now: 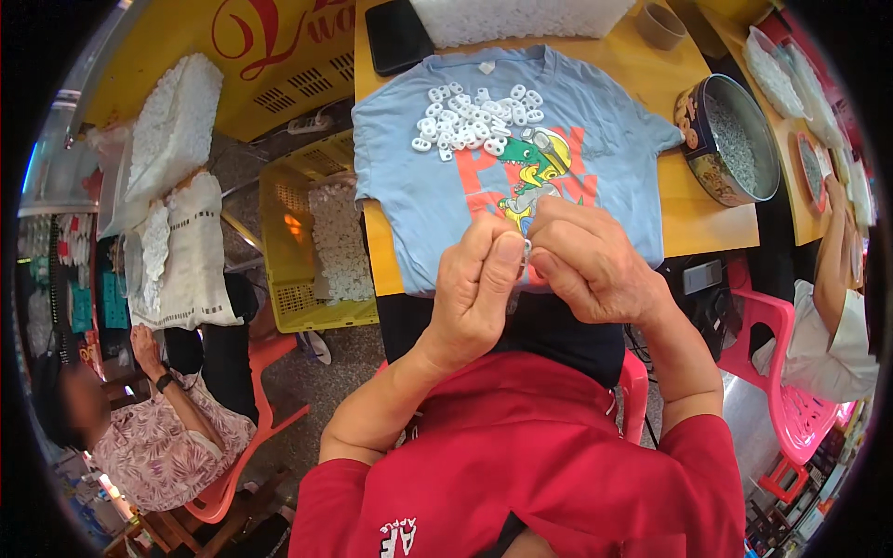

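Note:
My left hand (479, 284) and my right hand (591, 260) meet over the lower part of a light blue T-shirt (400, 200) spread on the table. Thumbs and forefingers of both are closed in a pinch around a small whitish, partly shiny piece (527, 249). The fingers cover most of it, so its kind cannot be made out. Beyond my hands, on the shirt's chest, lies a loose heap of small white plastic pieces (460, 119), oval with two holes each. A printed cartoon dinosaur shows beside the heap.
A round tin (735, 139) of small grey metal bits stands at the table's right. A black phone-like slab (398, 37), a white bulk bag (521, 20) and a brown bowl (660, 25) sit at the back. Left is a yellow crate (288, 242). People sit on both sides.

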Demonstrator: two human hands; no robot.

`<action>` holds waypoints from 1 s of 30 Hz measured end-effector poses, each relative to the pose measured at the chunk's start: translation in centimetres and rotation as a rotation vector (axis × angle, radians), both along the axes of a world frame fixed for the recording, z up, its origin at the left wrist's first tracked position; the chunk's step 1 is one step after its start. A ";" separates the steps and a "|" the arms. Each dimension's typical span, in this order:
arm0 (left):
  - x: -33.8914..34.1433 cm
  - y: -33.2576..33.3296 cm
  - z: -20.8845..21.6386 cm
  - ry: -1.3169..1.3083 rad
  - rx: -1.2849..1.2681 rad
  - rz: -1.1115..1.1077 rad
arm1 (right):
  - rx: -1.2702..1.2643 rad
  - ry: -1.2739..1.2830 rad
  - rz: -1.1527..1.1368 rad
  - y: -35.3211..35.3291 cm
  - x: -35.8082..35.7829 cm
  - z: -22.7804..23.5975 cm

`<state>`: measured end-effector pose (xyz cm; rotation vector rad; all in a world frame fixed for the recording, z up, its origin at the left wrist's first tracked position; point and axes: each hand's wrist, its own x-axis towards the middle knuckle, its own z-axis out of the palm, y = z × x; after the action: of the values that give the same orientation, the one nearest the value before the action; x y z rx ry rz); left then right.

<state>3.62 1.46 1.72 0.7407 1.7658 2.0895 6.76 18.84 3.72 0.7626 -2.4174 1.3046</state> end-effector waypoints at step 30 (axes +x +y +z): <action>-1.0 -0.4 -0.3 -0.109 -0.009 -0.031 | 0.147 -0.029 -0.067 0.5 -0.8 0.9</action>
<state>2.58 1.03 1.47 0.6356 1.6933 2.0597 5.94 19.31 4.63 0.6976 -2.5610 1.1303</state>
